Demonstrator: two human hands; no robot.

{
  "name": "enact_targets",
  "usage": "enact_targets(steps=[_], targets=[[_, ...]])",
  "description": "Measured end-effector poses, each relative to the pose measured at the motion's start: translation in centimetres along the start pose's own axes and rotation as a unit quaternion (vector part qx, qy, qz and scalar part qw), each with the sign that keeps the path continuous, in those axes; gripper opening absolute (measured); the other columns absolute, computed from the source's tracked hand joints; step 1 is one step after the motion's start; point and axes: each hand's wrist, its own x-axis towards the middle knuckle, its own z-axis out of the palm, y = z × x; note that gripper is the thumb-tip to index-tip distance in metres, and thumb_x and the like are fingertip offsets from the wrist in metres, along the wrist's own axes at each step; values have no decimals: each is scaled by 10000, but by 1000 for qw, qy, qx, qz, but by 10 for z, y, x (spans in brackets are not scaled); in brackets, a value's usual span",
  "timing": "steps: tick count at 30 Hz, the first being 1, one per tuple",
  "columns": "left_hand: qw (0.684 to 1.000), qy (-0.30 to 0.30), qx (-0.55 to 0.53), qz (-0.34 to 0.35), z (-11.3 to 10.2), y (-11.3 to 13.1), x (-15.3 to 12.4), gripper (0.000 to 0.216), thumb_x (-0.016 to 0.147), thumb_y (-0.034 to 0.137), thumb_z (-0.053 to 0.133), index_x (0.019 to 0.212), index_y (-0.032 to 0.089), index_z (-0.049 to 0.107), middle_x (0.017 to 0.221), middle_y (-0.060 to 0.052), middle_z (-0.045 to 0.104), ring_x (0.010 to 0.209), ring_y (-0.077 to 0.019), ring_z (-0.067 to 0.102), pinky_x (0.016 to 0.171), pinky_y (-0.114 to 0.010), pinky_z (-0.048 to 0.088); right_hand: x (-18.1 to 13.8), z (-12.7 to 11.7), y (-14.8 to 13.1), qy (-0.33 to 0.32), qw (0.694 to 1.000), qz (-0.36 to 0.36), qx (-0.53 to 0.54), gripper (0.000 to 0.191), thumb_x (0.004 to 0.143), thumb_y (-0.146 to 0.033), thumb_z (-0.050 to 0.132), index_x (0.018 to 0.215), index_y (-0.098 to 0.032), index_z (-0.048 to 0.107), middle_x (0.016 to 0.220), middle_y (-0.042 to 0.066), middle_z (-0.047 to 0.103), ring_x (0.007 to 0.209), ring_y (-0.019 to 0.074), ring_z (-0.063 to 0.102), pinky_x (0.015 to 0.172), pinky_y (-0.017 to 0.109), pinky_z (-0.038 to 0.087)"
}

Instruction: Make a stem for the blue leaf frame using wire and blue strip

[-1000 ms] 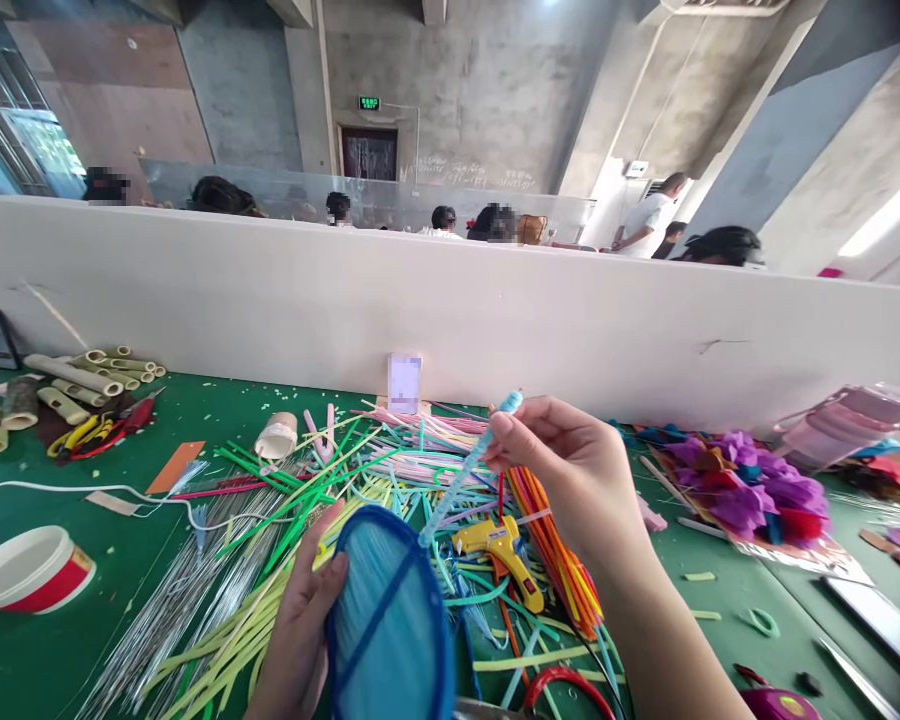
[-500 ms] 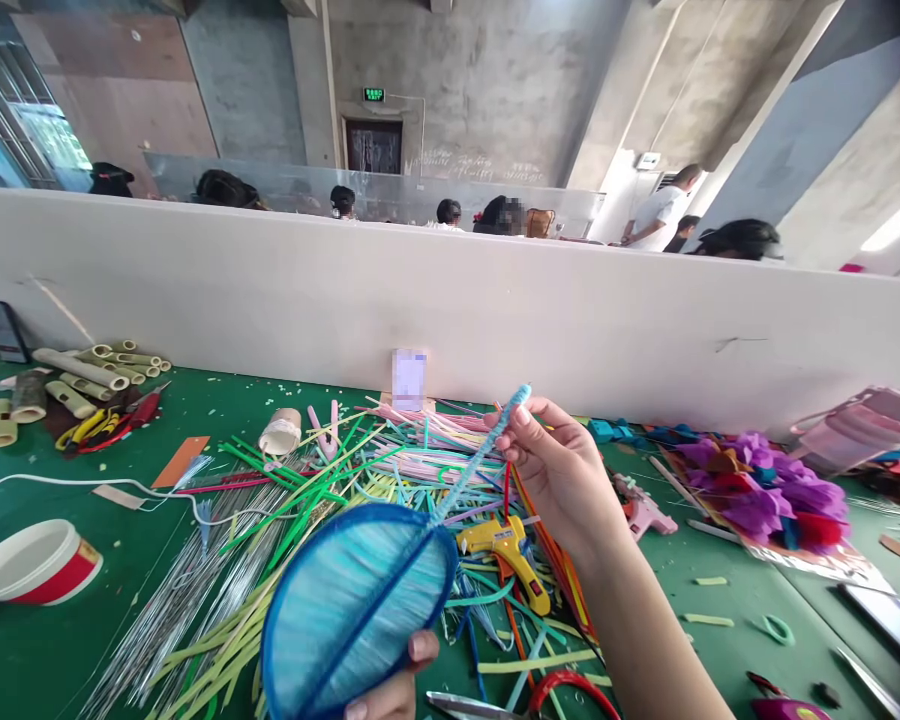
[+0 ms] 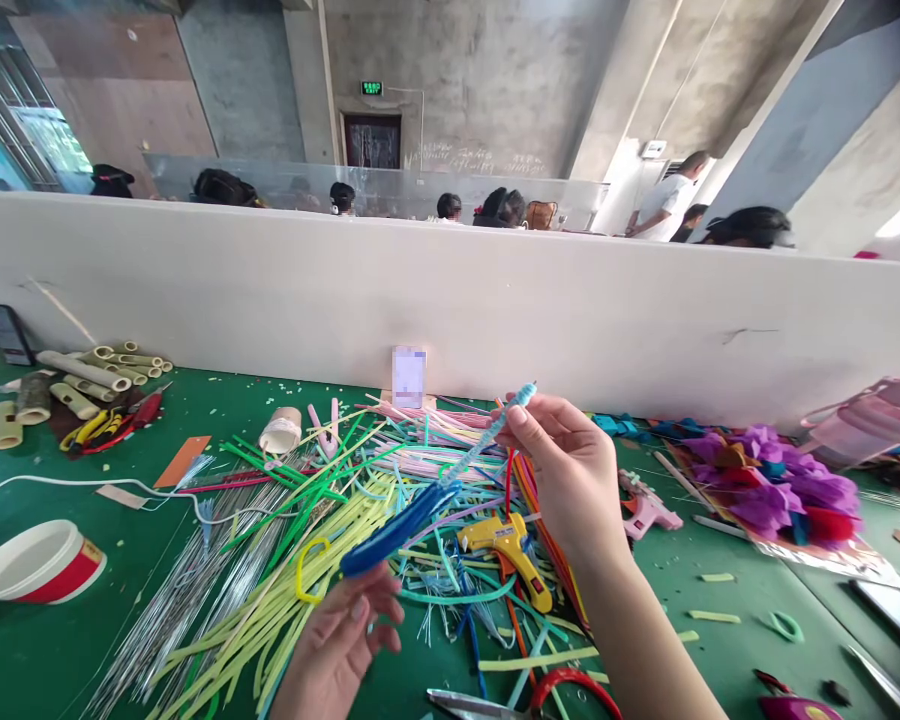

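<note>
My right hand point(image 3: 570, 475) is pinched on the light-blue fuzzy stem point(image 3: 495, 428) of a blue oval wire-framed leaf point(image 3: 397, 527). The leaf hangs above the table and is turned edge-on to me. Just below the leaf's lower end is my left hand point(image 3: 341, 640), fingers loosely curled and apart, holding nothing. Under both hands lies a heap of coloured pipe cleaners and strips point(image 3: 345, 510). A yellow glue gun point(image 3: 506, 545) rests in the heap beneath my right wrist.
Silver wires point(image 3: 172, 600) fan out at the left. A red-and-white paper bowl point(image 3: 34, 565), bamboo tubes point(image 3: 82, 375), a pink glue gun point(image 3: 645, 512), purple felt petals point(image 3: 772, 490) and scissors point(image 3: 487, 705) lie on the green table point(image 3: 45, 650). Behind the white partition point(image 3: 270, 290) sit other people.
The leaf has turned from face-on to edge-on. My left hand has let go of its rim and dropped just below it. My right hand keeps its pinch on the stem.
</note>
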Motion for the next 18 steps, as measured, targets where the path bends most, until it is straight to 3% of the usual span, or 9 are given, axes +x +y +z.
enact_targets(steps=[2,4,6,8,12,18], targets=[[980,82,144,111,2,3,5,381,836,424,735,1184,271,731,1201,-103,653,983,-245,646,761,-319,568,-3,2,-5,-3,1000,-2,-3,149,772,-317,831,872,-239,752,817,6,765,716,150,716,708,293,610],[927,134,299,184,-2,3,8,440,859,481,686,1260,301,689,1354,-104,544,1147,-303,596,897,-379,549,-8,4,-10,-8,1000,-2,-11,133,767,-302,838,844,-241,749,781,-5,759,676,139,715,674,274,612],[872,164,404,221,-8,0,10,470,880,508,645,1309,315,651,1467,-100,430,1300,-350,504,1024,-447,490,-13,8,-16,-15,1000,-3,-25,117,770,-296,838,823,-245,747,742,-14,749,642,130,708,622,249,603],[845,182,444,238,-14,-4,11,507,913,506,594,1384,319,581,1556,-95,329,1419,-368,382,1118,-495,406,-19,11,-21,-23,999,-2,-40,105,779,-300,832,803,-245,745,700,-18,734,618,127,699,580,235,592],[859,176,416,240,-17,-8,10,559,954,482,541,1477,300,465,1616,-83,295,1516,-322,220,1213,-492,245,-22,13,-26,-30,999,8,-33,103,776,-302,837,800,-246,753,708,-12,744,633,134,711,598,242,605],[939,128,296,123,-5,-5,6,541,891,554,607,1340,252,634,1472,-86,559,1475,-329,332,1235,-483,185,-11,9,-23,-51,997,46,30,103,772,-294,845,836,-249,778,731,-17,760,634,105,703,640,213,597]])
